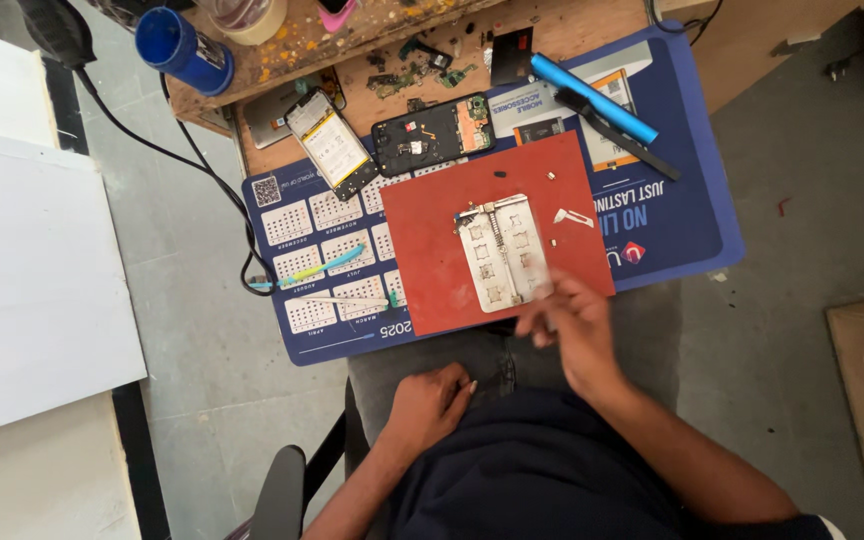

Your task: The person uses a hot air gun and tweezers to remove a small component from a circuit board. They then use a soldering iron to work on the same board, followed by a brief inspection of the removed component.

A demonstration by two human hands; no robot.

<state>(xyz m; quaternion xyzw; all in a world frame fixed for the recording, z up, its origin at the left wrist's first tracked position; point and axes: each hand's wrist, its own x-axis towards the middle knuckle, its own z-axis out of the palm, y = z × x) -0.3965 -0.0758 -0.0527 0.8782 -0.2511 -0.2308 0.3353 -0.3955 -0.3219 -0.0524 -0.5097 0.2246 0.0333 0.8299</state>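
- Head view: I see my right hand (570, 325) blurred at the near edge of the red mat (452, 240), fingers loosely curled, just beside the near right corner of the metal holder plate (500, 252). I cannot tell whether it pinches anything.
- My left hand (430, 405) rests on my lap below the bench edge, fingers curled narrow, holding nothing I can make out.
- The holder plate lies flat near the middle of the red mat; the mat's left half is bare.
- The red mat overlaps a blue printed mat (672, 215), whose near edge overhangs my knees.
- Far side of the blue mat: an opened phone body (432, 135), a phone with its battery showing (330, 145), a blue tube (592, 97) and a black tool (614, 132) side by side.
- Left part of the blue mat: two slim plastic tools (327, 268).
- Beyond: a paint-spattered wooden bench (352, 40), a blue cup (182, 48).
- Room: grey floor right, a white board (32, 270) left, a black cable (192, 165) between.
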